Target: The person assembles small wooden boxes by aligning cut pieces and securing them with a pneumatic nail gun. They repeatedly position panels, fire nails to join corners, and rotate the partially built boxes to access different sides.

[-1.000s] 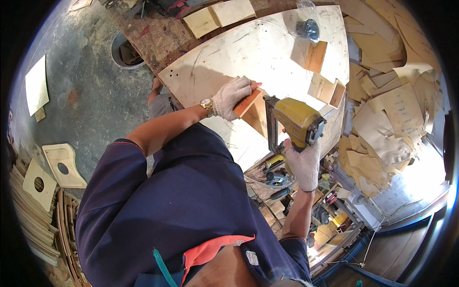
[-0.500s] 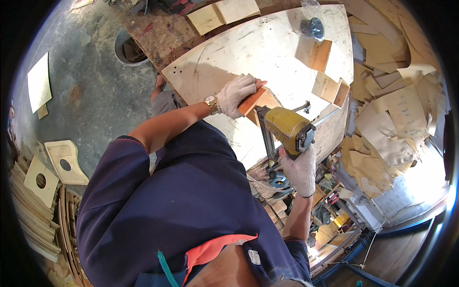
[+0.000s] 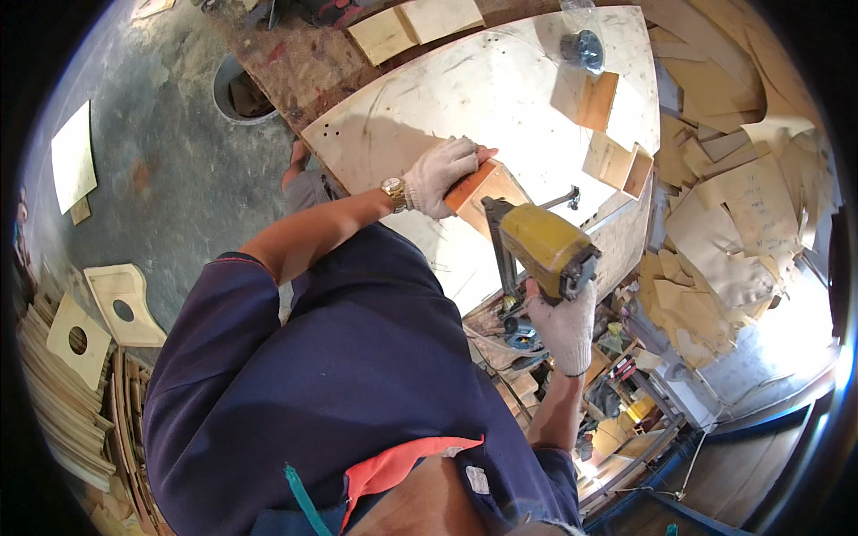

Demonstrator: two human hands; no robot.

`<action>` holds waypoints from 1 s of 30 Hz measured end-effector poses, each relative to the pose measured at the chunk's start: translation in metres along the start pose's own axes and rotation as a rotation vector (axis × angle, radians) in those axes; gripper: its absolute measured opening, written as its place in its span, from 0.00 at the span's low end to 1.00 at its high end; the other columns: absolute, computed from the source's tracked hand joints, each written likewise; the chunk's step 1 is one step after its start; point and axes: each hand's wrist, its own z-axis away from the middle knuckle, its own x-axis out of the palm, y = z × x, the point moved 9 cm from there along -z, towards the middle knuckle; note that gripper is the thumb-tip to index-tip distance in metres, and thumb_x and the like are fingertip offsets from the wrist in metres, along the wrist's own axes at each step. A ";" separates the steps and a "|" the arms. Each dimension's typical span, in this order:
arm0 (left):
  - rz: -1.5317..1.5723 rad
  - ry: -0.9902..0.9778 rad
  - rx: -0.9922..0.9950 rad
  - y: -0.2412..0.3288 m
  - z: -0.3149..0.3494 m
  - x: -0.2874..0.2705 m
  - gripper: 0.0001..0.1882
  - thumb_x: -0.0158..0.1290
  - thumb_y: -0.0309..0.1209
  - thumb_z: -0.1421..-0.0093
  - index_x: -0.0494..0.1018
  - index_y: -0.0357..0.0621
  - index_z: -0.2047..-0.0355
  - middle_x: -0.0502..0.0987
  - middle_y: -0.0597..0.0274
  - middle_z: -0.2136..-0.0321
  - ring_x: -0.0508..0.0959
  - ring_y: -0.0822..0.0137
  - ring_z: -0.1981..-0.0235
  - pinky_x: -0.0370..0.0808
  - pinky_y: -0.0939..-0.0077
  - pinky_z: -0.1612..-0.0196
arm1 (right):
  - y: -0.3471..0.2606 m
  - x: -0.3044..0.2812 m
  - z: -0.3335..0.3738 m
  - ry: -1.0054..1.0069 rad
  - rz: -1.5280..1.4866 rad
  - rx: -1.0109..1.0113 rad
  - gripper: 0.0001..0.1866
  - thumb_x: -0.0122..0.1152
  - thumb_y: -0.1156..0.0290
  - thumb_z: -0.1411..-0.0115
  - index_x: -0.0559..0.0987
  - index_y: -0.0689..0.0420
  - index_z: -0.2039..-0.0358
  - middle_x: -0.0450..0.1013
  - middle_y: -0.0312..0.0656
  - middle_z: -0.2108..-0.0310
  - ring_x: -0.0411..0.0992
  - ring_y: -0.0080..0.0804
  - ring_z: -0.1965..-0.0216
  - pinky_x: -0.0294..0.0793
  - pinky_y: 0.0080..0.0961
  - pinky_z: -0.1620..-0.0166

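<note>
My gloved left hand (image 3: 441, 175) is closed on a small wooden box (image 3: 485, 190) at the near side of the white work board (image 3: 402, 103). Its fingers wrap over the box's reddish side, and the underside of the grip is hidden. A yellow and black nail gun (image 3: 545, 246) is held by my gloved right hand (image 3: 563, 326), whose fingers close round the handle. The gun's nose is beside the box's right edge; whether it touches cannot be told.
On the board's far right lie an open wooden box (image 3: 618, 165), a wooden piece (image 3: 597, 101) and a clear plastic container (image 3: 583, 52). A hammer (image 3: 565, 198) rests right of the box. Board scraps (image 3: 733, 205) heap at the right. Cut panels (image 3: 125, 305) stand at the left.
The nail gun and my right hand have shifted slightly right and down, off the top of the box, uncovering more of it. My left hand stays on the box.
</note>
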 end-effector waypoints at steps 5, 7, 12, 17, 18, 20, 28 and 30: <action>-0.052 -0.021 -0.094 0.000 -0.013 -0.005 0.44 0.66 0.48 0.48 0.69 0.35 0.36 0.74 0.46 0.53 0.76 0.46 0.55 0.75 0.54 0.49 | 0.025 -0.028 0.031 0.267 -0.207 -0.046 0.19 0.73 0.76 0.43 0.80 0.66 0.52 0.84 0.47 0.60 0.82 0.32 0.61 0.80 0.31 0.57; -0.150 -0.043 -0.084 0.011 -0.039 -0.018 0.46 0.67 0.50 0.50 0.69 0.36 0.35 0.74 0.46 0.52 0.76 0.47 0.54 0.74 0.55 0.49 | 0.053 -0.031 0.047 0.310 -0.301 0.020 0.27 0.74 0.76 0.41 0.75 0.64 0.42 0.82 0.43 0.52 0.79 0.29 0.55 0.78 0.30 0.51; -0.650 0.024 0.236 0.093 -0.100 -0.015 0.50 0.70 0.49 0.55 0.68 0.43 0.33 0.73 0.52 0.49 0.75 0.48 0.49 0.69 0.48 0.45 | 0.109 -0.021 0.078 0.556 -0.485 -0.008 0.22 0.67 0.81 0.40 0.75 0.66 0.45 0.80 0.43 0.55 0.77 0.25 0.60 0.79 0.24 0.60; -1.197 -0.356 0.432 0.034 0.007 0.096 0.51 0.61 0.50 0.44 0.55 0.53 0.22 0.58 0.51 0.26 0.57 0.43 0.26 0.54 0.47 0.26 | 0.156 0.027 0.092 0.583 -0.723 0.172 0.20 0.66 0.81 0.41 0.76 0.66 0.48 0.81 0.46 0.56 0.79 0.29 0.58 0.80 0.29 0.55; -1.107 -0.558 0.333 0.029 0.024 0.106 0.50 0.60 0.49 0.43 0.55 0.52 0.22 0.57 0.52 0.25 0.54 0.43 0.24 0.53 0.48 0.25 | 0.151 0.031 0.097 0.605 -0.783 0.182 0.21 0.64 0.84 0.43 0.76 0.66 0.47 0.81 0.46 0.56 0.79 0.29 0.59 0.80 0.28 0.56; -1.012 -0.775 0.204 0.026 0.036 0.111 0.48 0.59 0.48 0.42 0.57 0.50 0.24 0.57 0.52 0.24 0.53 0.44 0.23 0.52 0.50 0.24 | 0.161 0.045 0.099 0.570 -0.792 0.233 0.22 0.64 0.85 0.44 0.76 0.65 0.47 0.82 0.46 0.55 0.80 0.29 0.58 0.80 0.28 0.55; -0.824 -0.729 -0.136 0.008 -0.043 0.017 0.32 0.65 0.35 0.44 0.73 0.44 0.39 0.67 0.50 0.30 0.74 0.52 0.36 0.75 0.58 0.39 | 0.165 0.076 0.097 0.504 -0.957 0.285 0.25 0.67 0.83 0.43 0.75 0.63 0.44 0.82 0.41 0.57 0.79 0.25 0.67 0.80 0.24 0.64; -0.728 -0.736 -0.225 0.005 -0.038 0.015 0.32 0.66 0.32 0.45 0.73 0.43 0.39 0.67 0.50 0.30 0.78 0.51 0.43 0.79 0.59 0.45 | 0.154 0.073 0.082 0.493 -1.036 0.184 0.26 0.63 0.83 0.38 0.70 0.63 0.40 0.81 0.42 0.57 0.73 0.17 0.78 0.74 0.17 0.75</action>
